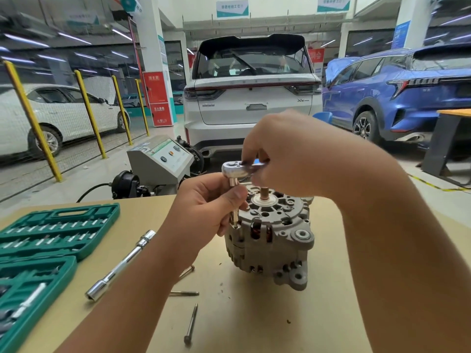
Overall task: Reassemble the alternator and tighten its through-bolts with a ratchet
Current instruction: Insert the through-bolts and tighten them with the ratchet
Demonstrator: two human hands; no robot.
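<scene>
Both hands raised close together, left (207,207) and right (283,154) fingers curled.

The white SUV (252,98) parked beyond the counter carries a badge on the right of its tailgate that seems to read "X6". To its left, the red sign (156,98) on the pillar shows Chinese characters and, near its foot, "119". The hanging signs (232,8) overhead bear print too small to read.

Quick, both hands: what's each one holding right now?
Left hand: pinching the extension bar under the ratchet head.
Right hand: gripping the ratchet handle.
</scene>
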